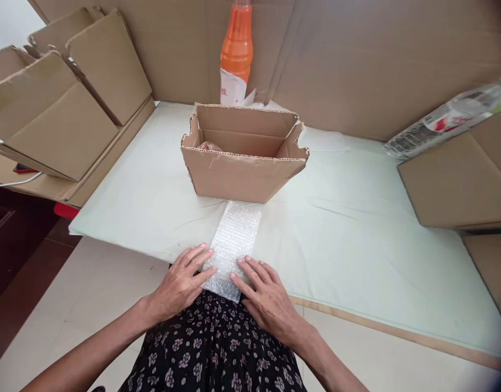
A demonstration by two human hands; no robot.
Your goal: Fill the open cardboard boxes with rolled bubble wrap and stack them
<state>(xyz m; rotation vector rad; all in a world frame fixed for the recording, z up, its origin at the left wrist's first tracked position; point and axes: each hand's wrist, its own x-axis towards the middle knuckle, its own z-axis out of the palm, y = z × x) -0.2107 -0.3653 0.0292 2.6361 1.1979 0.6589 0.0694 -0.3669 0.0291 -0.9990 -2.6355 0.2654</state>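
A flat strip of bubble wrap [236, 234] lies lengthwise on the pale table cover, its near end hanging past the table edge above my lap. My left hand [183, 280] rests on its left edge, fingers spread and flat. On the right edge lies my right hand [264, 291], with its fingers also stretched out. Neither hand grips anything. Just beyond the far end of the strip stands an open cardboard box [238, 177]. Inside it, at the left, a small pinkish item [210, 146] shows in part; its kind I cannot make out.
Behind the box stands a bottle of orange liquid [237, 49]. Several open cardboard boxes [66, 109] are at the left, near a white cable [13, 182]. On the right, a clear plastic bottle [446, 120] leans behind another cardboard box [463, 174]. Cardboard walls the table's back.
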